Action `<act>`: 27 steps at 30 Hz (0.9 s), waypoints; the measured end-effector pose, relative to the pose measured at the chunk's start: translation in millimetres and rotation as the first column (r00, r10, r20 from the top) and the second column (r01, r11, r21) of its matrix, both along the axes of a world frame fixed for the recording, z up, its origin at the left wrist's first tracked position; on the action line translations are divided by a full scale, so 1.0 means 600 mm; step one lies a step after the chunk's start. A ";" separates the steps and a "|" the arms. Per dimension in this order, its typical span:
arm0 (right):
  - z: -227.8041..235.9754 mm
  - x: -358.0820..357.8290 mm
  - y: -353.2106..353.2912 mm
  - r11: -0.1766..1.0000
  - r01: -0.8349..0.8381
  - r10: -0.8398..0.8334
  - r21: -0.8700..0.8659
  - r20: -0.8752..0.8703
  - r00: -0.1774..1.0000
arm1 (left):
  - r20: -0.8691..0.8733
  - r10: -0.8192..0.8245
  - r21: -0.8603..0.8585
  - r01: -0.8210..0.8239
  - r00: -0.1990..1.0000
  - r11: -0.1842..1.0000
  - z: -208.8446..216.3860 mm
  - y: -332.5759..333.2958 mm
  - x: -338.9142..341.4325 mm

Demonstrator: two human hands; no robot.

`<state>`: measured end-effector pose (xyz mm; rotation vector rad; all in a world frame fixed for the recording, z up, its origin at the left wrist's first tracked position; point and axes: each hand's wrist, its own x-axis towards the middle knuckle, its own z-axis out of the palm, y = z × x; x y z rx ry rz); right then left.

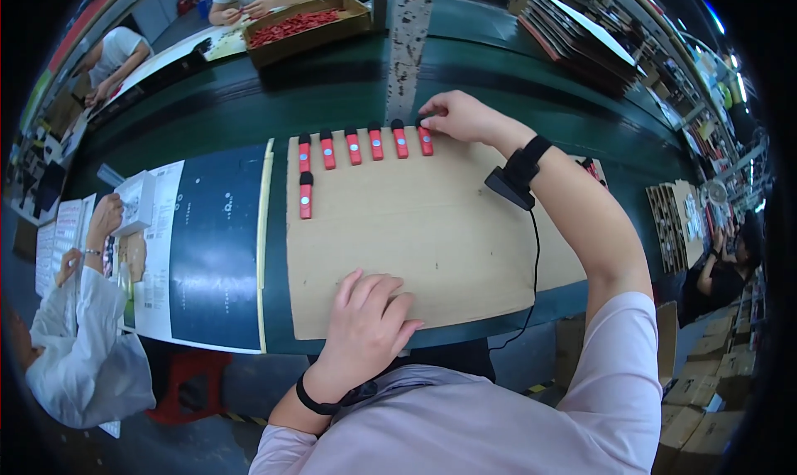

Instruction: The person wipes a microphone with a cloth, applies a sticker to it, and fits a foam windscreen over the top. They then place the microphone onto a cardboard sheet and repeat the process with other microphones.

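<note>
A row of small red pieces (pixel 377 145), each with a black cap and a pale round spot, lies along the far edge of a brown cardboard sheet (pixel 415 242). One more such piece (pixel 305 201) lies below the row's left end. At the right end, my right hand (pixel 461 118) pinches the black-capped top of the last red piece (pixel 427 143); its fingertips partly cover the cap. Fingers apart, my left hand (pixel 365 321) rests at the sheet's near edge and holds nothing. A strapped black device (pixel 515 174) with a cable sits on my right wrist.
A dark blue printed board (pixel 217 247) lies to the left, where a co-worker's hand (pixel 106 213) touches a white box (pixel 135 201). Behind the sheet rises a chipped post (pixel 408 51). Farther off stand a carton of red pieces (pixel 307 31) and stacked panels (pixel 581 39).
</note>
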<state>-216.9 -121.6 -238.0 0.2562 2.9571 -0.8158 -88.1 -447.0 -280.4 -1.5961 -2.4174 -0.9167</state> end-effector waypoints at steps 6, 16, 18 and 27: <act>0.057 0.062 0.090 0.989 0.136 -0.140 -0.059 -0.076 0.987 | -0.002 0.034 0.017 -0.034 0.999 0.999 0.002 0.005 -0.001; -0.036 0.243 0.263 0.885 0.365 -0.399 0.290 0.068 0.914 | -0.044 0.038 0.103 -0.033 0.998 0.994 0.010 0.004 0.005; -0.063 0.250 0.264 0.885 0.378 -0.399 0.271 0.028 0.916 | -0.050 0.043 0.145 -0.036 0.998 0.989 0.012 0.003 0.005; -0.126 0.204 0.274 0.838 0.400 -0.401 0.370 -0.079 0.913 | -0.064 0.069 0.177 -0.057 0.996 0.983 0.028 0.013 0.013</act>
